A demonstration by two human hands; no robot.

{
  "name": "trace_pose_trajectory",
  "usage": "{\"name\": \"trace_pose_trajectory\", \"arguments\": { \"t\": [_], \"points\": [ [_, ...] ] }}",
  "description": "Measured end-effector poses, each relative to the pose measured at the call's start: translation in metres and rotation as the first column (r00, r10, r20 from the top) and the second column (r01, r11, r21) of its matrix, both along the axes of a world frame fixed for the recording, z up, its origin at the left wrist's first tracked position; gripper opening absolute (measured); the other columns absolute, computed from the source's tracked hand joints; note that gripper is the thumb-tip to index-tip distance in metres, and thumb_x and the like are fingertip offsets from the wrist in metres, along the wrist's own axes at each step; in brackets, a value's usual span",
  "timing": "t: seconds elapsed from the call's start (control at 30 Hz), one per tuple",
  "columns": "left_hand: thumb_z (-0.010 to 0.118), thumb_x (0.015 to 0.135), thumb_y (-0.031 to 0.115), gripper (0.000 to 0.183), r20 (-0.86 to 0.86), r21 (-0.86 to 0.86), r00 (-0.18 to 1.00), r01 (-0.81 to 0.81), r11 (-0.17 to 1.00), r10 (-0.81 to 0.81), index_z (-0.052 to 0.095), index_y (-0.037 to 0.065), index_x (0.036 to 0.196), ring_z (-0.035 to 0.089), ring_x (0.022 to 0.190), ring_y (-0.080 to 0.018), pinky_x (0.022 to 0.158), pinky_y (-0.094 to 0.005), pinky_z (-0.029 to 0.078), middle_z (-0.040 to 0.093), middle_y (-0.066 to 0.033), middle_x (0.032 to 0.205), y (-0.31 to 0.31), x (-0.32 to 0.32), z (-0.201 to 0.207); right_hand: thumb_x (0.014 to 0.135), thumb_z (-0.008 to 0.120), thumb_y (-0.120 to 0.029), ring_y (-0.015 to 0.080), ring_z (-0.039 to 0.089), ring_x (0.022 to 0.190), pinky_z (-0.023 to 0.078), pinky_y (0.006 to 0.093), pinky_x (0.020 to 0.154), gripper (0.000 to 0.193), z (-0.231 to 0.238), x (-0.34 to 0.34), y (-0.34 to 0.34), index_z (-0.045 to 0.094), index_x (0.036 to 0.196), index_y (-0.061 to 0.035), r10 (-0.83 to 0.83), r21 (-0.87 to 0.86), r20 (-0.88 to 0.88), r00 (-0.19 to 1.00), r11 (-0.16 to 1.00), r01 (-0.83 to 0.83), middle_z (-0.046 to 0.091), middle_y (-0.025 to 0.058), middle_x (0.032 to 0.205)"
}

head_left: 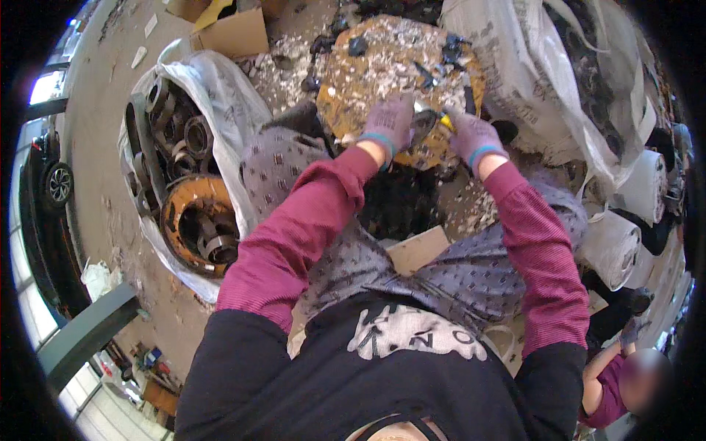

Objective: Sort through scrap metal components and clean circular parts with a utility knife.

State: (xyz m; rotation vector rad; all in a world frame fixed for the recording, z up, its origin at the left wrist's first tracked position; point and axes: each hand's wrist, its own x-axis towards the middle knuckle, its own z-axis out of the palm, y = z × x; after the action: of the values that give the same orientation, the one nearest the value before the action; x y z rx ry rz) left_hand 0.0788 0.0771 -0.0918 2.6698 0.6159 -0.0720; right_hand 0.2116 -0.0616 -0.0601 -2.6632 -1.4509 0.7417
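Purple-grey gloves with teal cuffs cover both hands. My left hand [390, 123] is closed on a dark round metal ring part [423, 128], held over the worn orange-brown work surface [360, 62]. In my right hand [476, 137] is a hand tool with a yellow section [446, 120], pointed at the part; its working end is too small to make out. White chips and dark scraps litter the surface around both hands. A glossy black sheet or bag [401, 202] lies between my knees, just below the work surface.
On the left stands an open white woven sack [246, 99] of metal rings, with a large rusty ring [180, 198] on top. A bulky white sack [515, 81] rises at right. A cardboard box [232, 35] sits far left. Another person [610, 382] is at lower right.
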Motion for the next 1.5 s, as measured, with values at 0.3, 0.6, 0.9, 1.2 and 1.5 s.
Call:
{"name": "trace_pose_trajectory", "arguments": {
  "t": [0.3,0.6,0.9,1.2,1.5],
  "points": [
    [0.068,0.074,0.017,0.037,0.057,-0.018,0.997,-0.045,0.999,0.046,0.052,0.005,0.105,0.063,0.092,-0.0358,0.079,-0.0446,0.048,0.063,-0.0196,0.098,-0.025,-0.021,-0.023,0.084,0.059,-0.02,0.0352,0.061,0.098,0.049,0.0453,0.084,0.061,-0.007,-0.029,-0.02,0.037,0.14,-0.0199,0.002,-0.052,-0.043,0.999,0.999,-0.004,0.062,0.0213,0.105],
    [0.067,0.074,0.018,0.04,0.061,0.01,0.998,-0.009,1.0,0.009,0.05,0.004,0.108,0.062,0.094,-0.0351,0.078,-0.0442,0.048,0.062,-0.0189,0.095,-0.006,-0.011,-0.012,0.09,0.054,-0.025,0.0361,0.058,0.102,0.048,0.0433,0.085,0.044,0.001,-0.026,-0.007,0.047,0.134,-0.0226,-0.048,0.019,-0.034,0.998,0.999,0.049,0.061,0.0183,0.112],
    [0.065,0.078,0.022,0.038,-0.076,-0.045,0.997,0.01,0.999,-0.013,0.051,0.002,0.107,0.064,0.095,-0.0338,0.084,-0.0419,0.047,0.064,-0.0208,0.1,-0.012,-0.01,-0.003,0.078,0.056,-0.002,0.0351,0.061,0.096,0.05,0.0423,0.082,0.065,-0.032,-0.027,-0.037,0.042,0.138,-0.0231,-0.055,0.186,-0.063,0.997,0.98,0.066,0.061,0.018,0.107],
    [0.065,0.079,0.018,0.035,-0.091,-0.025,0.996,-0.012,1.0,0.009,0.051,0.003,0.108,0.063,0.098,-0.0322,0.086,-0.0413,0.046,0.062,-0.021,0.105,-0.019,-0.011,0.002,0.086,0.052,-0.002,0.0318,0.061,0.106,0.05,0.0406,0.086,0.045,0.003,-0.033,0.004,0.047,0.13,-0.0104,0.051,-0.101,0.05,0.997,0.994,-0.046,0.061,0.0176,0.115],
    [0.065,0.08,0.02,0.038,-0.099,-0.098,0.993,-0.066,0.993,0.056,0.05,0.004,0.111,0.062,0.101,-0.0326,0.089,-0.0437,0.044,0.061,-0.0202,0.11,-0.019,-0.009,0.003,0.085,0.05,-0.004,0.0339,0.062,0.101,0.05,0.043,0.085,0.043,0.008,-0.036,0.014,0.049,0.128,-0.012,0.003,-0.184,0.087,0.996,0.983,0.013,0.062,0.017,0.112]
  ]
}}
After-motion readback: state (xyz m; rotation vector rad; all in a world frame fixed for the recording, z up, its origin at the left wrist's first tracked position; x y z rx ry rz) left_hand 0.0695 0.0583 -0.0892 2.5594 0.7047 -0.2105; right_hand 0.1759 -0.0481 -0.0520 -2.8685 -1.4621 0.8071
